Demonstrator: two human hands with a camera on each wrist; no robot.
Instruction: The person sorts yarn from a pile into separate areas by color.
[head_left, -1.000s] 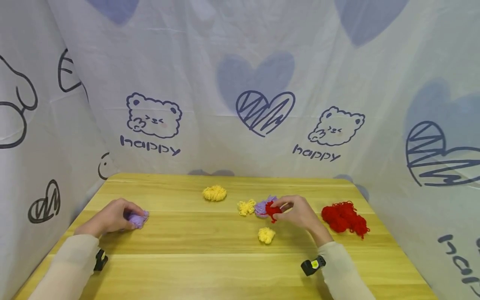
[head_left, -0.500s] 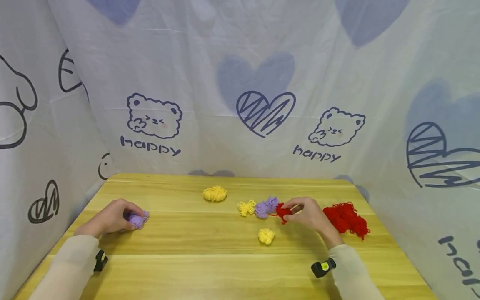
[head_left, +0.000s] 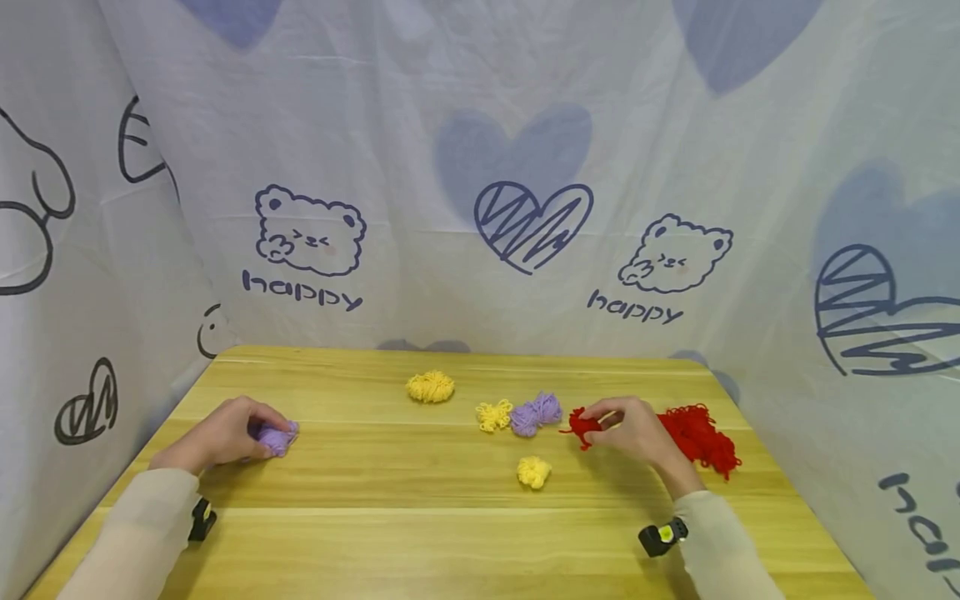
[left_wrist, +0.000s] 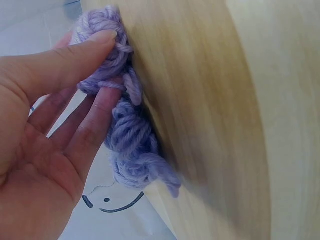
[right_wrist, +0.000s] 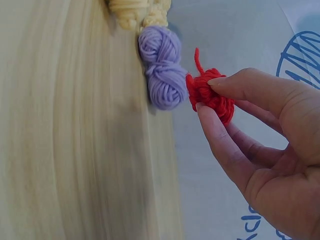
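Note:
My left hand (head_left: 228,435) pinches a bundle of purple yarn (left_wrist: 131,135) at the table's left side, thumb on one side and fingertips on the other. The bundle lies along the wood in the left wrist view. My right hand (head_left: 630,432) holds a small ball of red yarn (right_wrist: 211,95) between thumb and fingers, raised off the table, with a loose end sticking out. Left of it lies a purple yarn skein (head_left: 536,414) tied in the middle. A larger pile of red yarn (head_left: 701,437) sits behind my right wrist, partly hidden by it.
Beside the purple skein is a small yellow yarn bundle (head_left: 493,416); another yellow ball (head_left: 534,472) lies nearer. A bigger yellow skein (head_left: 431,387) rests toward the back of the wooden table (head_left: 375,533). A printed cloth (head_left: 420,275) hangs around the table.
My right hand has moved right with the red yarn, away from in front of the purple skein and toward the red pile. The left hand stays where it was.

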